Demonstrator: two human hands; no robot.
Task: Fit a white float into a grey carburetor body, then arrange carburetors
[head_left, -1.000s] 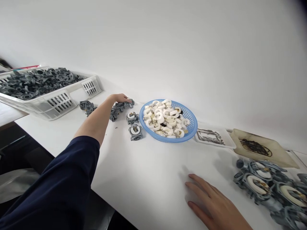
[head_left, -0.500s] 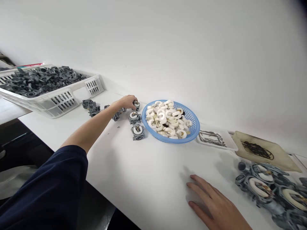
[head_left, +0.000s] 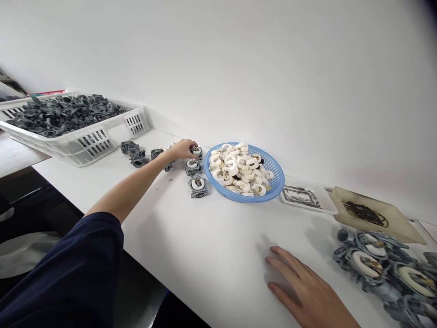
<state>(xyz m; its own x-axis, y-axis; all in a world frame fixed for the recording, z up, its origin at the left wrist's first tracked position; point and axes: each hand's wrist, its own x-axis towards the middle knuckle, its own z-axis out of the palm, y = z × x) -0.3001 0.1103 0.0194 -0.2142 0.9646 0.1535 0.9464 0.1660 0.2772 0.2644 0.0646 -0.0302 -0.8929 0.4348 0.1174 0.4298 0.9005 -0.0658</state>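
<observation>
Leftmost, a crate (head_left: 64, 146) held many grey castings (head_left: 68, 114); the left hand (head_left: 186, 149) gripped a float-fitted body (head_left: 197, 151) beside a basket (head_left: 275, 175) heaped with unfitted floats (head_left: 235, 168); the right hand (head_left: 312, 291) spread loosely, apparently empty, near more fitted bodies (head_left: 389, 290).

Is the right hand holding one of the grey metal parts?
No, the right hand has its fingers spread over the white table with nothing between them, apart from the grey metal parts beside it.
</observation>
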